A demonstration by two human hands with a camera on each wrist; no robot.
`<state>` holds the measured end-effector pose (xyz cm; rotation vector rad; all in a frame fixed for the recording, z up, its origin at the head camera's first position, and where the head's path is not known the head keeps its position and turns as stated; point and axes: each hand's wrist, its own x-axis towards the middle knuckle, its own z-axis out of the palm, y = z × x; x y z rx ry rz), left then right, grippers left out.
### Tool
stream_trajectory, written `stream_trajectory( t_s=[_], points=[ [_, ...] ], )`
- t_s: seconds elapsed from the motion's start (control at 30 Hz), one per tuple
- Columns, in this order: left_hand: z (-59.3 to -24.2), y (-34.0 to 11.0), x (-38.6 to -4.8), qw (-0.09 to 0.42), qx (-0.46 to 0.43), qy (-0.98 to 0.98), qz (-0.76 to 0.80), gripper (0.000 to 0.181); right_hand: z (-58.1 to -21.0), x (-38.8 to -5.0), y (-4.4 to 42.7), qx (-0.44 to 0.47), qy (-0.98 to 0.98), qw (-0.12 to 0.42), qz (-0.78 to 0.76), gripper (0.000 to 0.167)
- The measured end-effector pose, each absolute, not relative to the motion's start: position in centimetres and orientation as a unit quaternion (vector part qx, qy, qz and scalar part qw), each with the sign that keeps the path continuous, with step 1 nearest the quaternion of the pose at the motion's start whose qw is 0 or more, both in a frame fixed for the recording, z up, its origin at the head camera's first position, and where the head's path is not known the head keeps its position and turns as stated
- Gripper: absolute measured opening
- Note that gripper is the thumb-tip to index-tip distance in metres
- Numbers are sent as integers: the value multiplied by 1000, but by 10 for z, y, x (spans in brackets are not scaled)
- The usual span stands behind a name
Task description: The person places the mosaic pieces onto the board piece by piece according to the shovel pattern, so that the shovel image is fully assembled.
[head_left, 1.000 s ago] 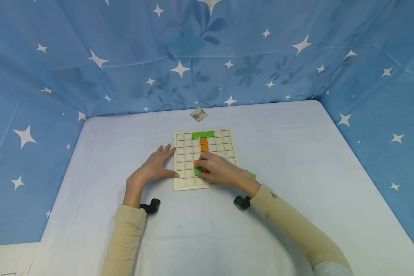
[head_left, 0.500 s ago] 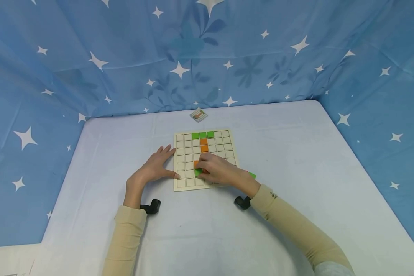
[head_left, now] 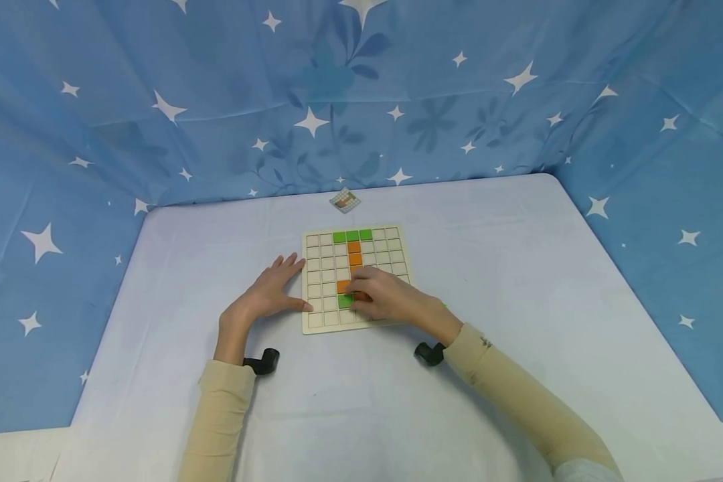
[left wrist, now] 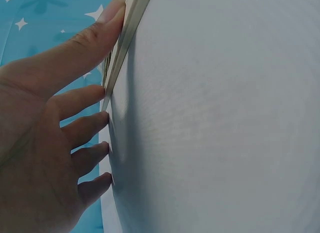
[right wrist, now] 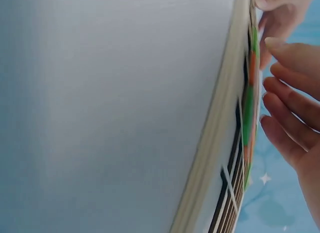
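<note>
A pale gridded board lies on the white table. Green tiles fill part of its far row, with a column of orange tiles below them. Nearer me are another orange tile and a green tile. My left hand is spread at the board's left side, its thumb resting on the near-left edge. Above the near tiles is my right hand, covering part of the board. In the right wrist view its fingers bend loosely, apart from the tiles, with nothing visible between them.
A small printed card lies beyond the board. A green bit peeks out beside my right wrist. Black wrist devices sit by both forearms. A blue star-patterned curtain encloses the table's back and sides.
My right hand has shifted slightly right, away from the near green tile, uncovering more of it and of the orange column. The left hand stays at the board's edge.
</note>
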<state>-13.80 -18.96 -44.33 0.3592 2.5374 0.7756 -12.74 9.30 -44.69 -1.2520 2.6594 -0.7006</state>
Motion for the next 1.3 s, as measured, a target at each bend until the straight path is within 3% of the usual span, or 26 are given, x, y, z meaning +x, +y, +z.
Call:
stream_trajectory(
  t_s=[0.57,1.3],
  points=[
    [-445,-191,-138,228,135,920,288,106,-449,-120,149,-307,859,96,-398,28],
    [-446,-189,-139,231,132,921,284,107,-450,-98,218,-223,893,95,-380,24]
  ],
)
